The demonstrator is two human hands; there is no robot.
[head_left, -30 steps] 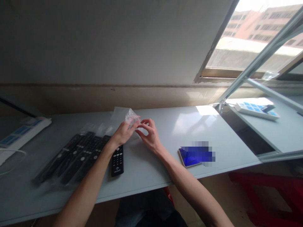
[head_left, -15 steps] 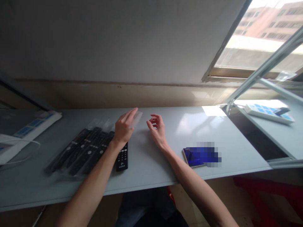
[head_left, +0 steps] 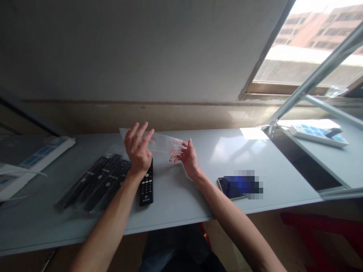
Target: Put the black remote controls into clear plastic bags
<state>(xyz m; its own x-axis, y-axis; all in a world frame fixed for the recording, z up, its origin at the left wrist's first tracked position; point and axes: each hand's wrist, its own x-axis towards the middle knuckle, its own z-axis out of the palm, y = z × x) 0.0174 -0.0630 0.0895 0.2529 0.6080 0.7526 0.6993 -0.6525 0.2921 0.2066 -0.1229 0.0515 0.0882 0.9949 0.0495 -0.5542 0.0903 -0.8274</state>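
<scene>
A clear plastic bag [head_left: 166,144] stretches above the table between my hands. My left hand [head_left: 138,153] has it at its left part, the fingers raised and spread in front of the film; the exact grip is partly hidden. At the bag's other end is my right hand [head_left: 189,158], its fingers apart and loosely curled by the edge, seemingly touching it. Below my left hand lies a black remote control [head_left: 146,189], unwrapped, its upper end partly covered by that hand. Several bagged remote controls [head_left: 98,181] lie side by side left of it, partly behind my left forearm.
A phone [head_left: 232,187], partly blurred out, lies on the table [head_left: 181,204] right of my right forearm. White power strips [head_left: 42,153] run along the left side. Another power strip [head_left: 317,135] sits past the metal frame [head_left: 295,100] at right. A red stool [head_left: 320,226] stands below.
The bag has opened out lengthwise toward my right hand. My left hand has shifted slightly left and spread its fingers; my right hand has turned and now meets the bag's end.
</scene>
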